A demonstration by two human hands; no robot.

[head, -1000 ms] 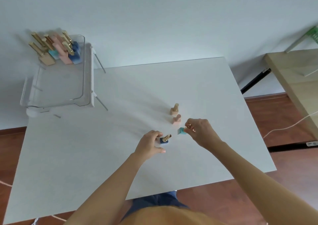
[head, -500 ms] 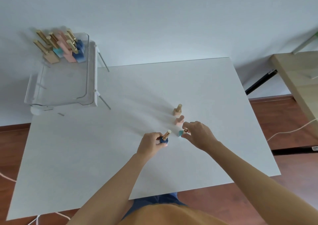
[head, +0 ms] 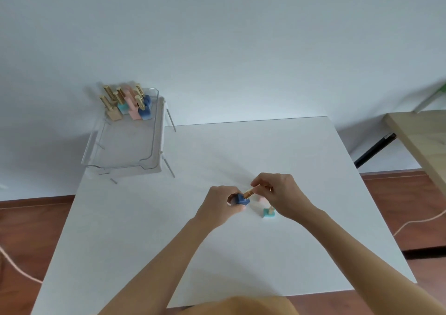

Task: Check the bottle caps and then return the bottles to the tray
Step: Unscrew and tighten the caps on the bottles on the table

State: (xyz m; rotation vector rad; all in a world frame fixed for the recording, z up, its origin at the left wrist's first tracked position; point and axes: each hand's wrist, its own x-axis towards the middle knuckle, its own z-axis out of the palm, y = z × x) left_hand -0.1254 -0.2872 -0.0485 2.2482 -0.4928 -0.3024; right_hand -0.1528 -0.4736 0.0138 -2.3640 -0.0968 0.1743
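My left hand [head: 220,205] grips a dark blue bottle [head: 242,199], held tilted above the white table [head: 149,230]. My right hand [head: 281,194] pinches that bottle's gold cap [head: 248,192]. A teal bottle [head: 268,213] stands on the table just below my right hand. A pink bottle [head: 261,199] shows partly behind that hand. A clear tray [head: 154,131] sits on a raised stand at the table's far left corner. Several gold-capped bottles [head: 128,103] stand at its far end.
A wooden table [head: 420,141] stands to the right, with a black leg beside it. A pale cable [head: 420,220] lies on the brown floor at the right. A white wall runs behind the table.
My right hand has let go of the teal bottle and moved onto the blue bottle's cap. My left hand has lifted and tilted the blue bottle. The camera has tilted upward.
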